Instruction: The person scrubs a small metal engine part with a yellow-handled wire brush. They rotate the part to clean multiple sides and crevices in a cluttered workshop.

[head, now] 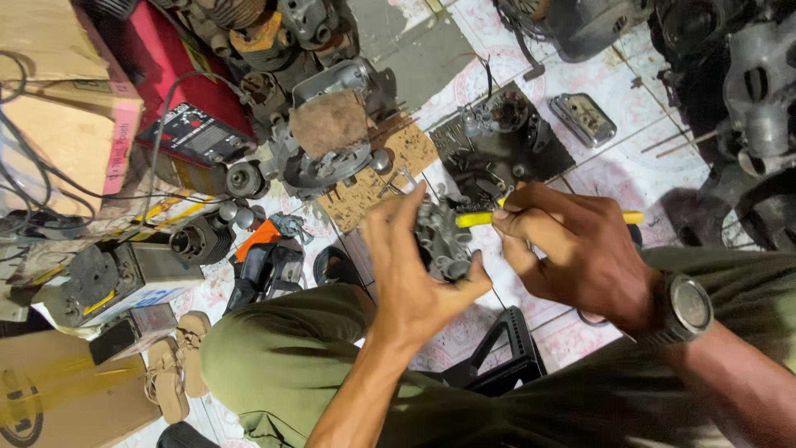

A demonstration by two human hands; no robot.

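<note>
Head view: the left hand point(414, 274) has its grip closed around a small grey metal engine part point(442, 239), held up above the tiled floor point(638, 158). Just right of that part, the right hand point(572, 249) clamps a yellow-handled tool point(481, 219), tip touching it. Above the part, a dark tray point(555, 158) holds greasy components.

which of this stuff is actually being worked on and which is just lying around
In hand:
left hand holding a grey metal part
right hand gripping a yellow-handled tool

Lying about:
sandals
red box
cardboard boxes
metal cover
black stool
</note>
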